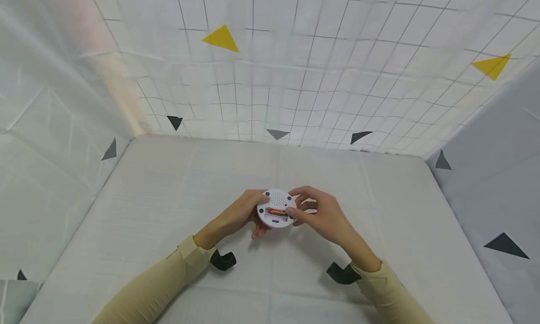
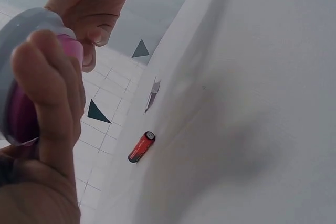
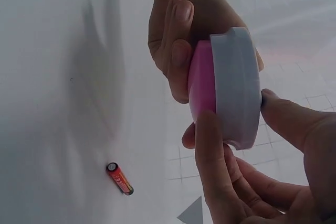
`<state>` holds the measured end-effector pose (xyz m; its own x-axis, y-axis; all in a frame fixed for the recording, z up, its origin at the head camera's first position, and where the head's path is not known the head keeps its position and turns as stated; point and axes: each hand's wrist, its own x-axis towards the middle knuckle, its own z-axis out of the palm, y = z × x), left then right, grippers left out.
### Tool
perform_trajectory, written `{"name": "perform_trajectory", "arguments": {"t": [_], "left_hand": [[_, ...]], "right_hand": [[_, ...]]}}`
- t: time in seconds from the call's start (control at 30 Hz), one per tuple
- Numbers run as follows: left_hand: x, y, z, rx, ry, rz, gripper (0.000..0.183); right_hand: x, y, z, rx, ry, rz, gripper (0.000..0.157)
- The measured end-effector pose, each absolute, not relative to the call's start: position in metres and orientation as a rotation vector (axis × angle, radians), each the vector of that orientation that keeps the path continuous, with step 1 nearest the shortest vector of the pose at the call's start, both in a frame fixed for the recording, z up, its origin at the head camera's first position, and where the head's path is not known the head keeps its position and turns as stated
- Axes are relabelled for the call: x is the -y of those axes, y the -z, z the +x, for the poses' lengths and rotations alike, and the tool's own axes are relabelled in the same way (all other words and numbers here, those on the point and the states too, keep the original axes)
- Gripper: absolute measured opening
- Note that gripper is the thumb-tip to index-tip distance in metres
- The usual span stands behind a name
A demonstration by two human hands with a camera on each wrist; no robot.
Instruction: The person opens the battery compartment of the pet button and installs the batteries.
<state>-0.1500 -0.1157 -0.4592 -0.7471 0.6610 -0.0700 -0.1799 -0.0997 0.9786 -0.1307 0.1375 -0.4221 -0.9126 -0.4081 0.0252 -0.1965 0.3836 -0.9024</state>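
Observation:
Both hands hold a round white device (image 1: 276, 197) with a pink side (image 3: 202, 77). Its white face carries speaker holes, dark feet and an uncovered battery compartment, in which a red battery (image 1: 276, 212) lies. My left hand (image 1: 244, 209) grips the left edge, thumb on the face and fingers beneath. At the right edge, my right hand (image 1: 322, 214) pinches the device, its thumb by the compartment's right end and its other fingers around the far side. Another red battery (image 2: 142, 147) lies on the table in both wrist views; the head view does not show it.
A thin, pale pointed object (image 2: 153, 94) lies near the loose battery in the left wrist view; its kind is unclear. The white-covered table (image 1: 202, 174) meets a grid-patterned sheet (image 1: 329, 80) behind and plain sheets at both sides.

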Motion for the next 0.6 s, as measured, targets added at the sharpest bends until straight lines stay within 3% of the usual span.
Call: {"name": "perform_trajectory", "arguments": {"t": [0.27,0.6], "left_hand": [[0.1149,0.4608,-0.1499,-1.619,-1.897,0.503,0.040],[0.1135,0.4640,-0.1482,-1.685,-1.904,0.514,0.038]], "right_hand": [[-0.1338,0.4232,-0.1296,-2.340,1.515,-0.497,0.052],[-0.1332,0.4272,-0.1310,-2.375,1.510,-0.522,0.046]]}}
